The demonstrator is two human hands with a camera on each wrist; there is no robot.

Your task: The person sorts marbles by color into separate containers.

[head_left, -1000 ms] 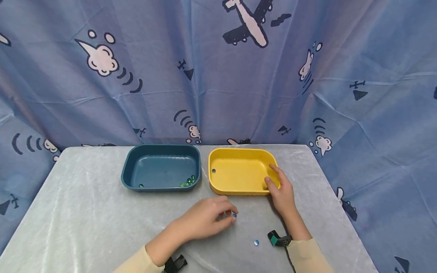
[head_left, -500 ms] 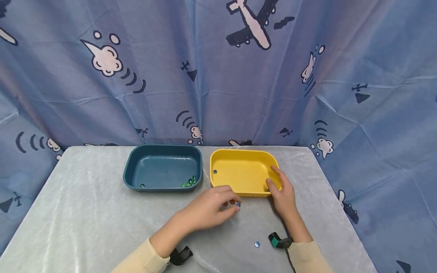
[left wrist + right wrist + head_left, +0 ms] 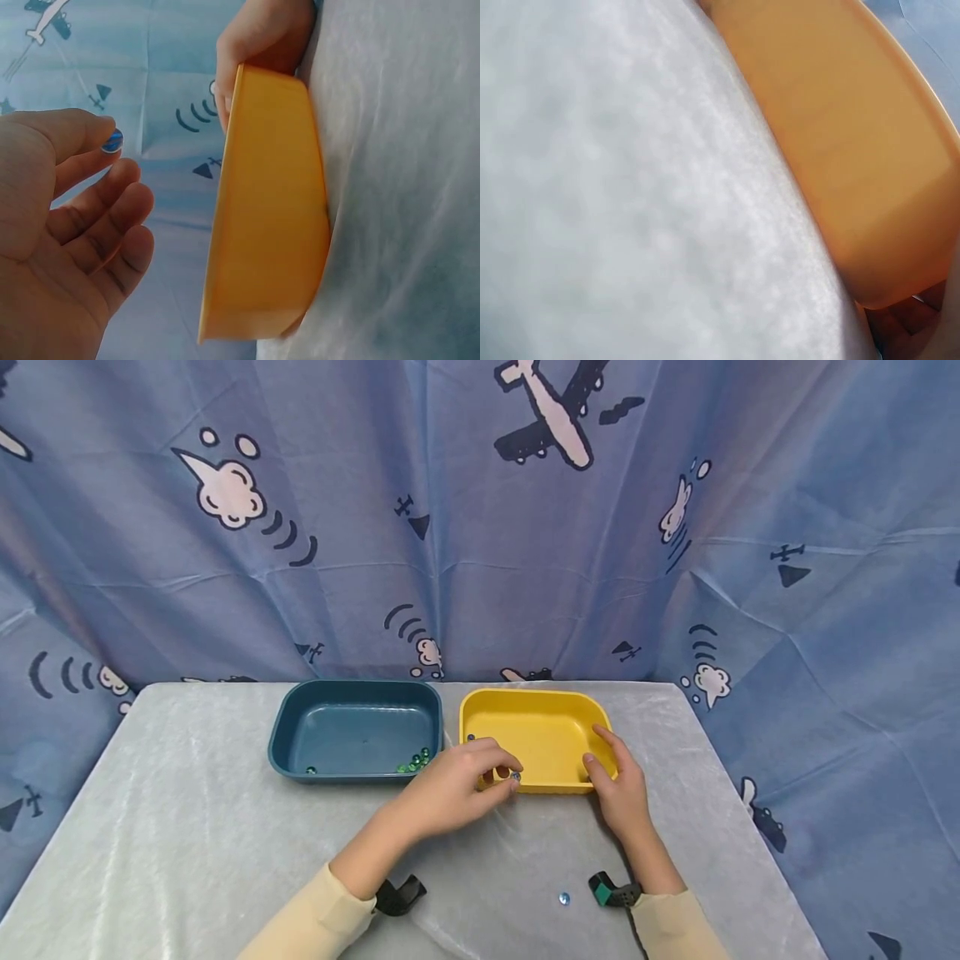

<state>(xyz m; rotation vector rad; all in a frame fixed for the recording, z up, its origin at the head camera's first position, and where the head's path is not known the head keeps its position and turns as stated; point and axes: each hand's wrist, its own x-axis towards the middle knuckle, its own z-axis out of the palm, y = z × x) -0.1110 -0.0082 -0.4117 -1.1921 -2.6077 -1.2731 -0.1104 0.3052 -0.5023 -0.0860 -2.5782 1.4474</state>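
Note:
My left hand (image 3: 453, 785) pinches a blue marble (image 3: 112, 141) between thumb and index fingertip, above the front rim of a yellow tray (image 3: 555, 787). The other fingers of that hand are loosely bent in the left wrist view. My right hand (image 3: 624, 789) grips the tray's right end, thumb and index finger over the rim. In the right wrist view, part of that hand shows dark beneath the tray's corner. Inside the tray, a blue marble (image 3: 471, 737) lies near the left wall, partly hidden by my left hand. Another blue marble (image 3: 564, 899) lies on the table in front.
A dark teal tray (image 3: 281, 727) stands left of the yellow one, with several green marbles (image 3: 417, 760) in its right front corner and one green marble (image 3: 311, 770) at front left. A pale cloth covers the table (image 3: 187, 827). A blue patterned curtain (image 3: 337, 527) hangs behind.
My left hand has carried the blue marble from over the table, away from me, to the yellow tray's front rim. My right hand keeps its grip on the tray.

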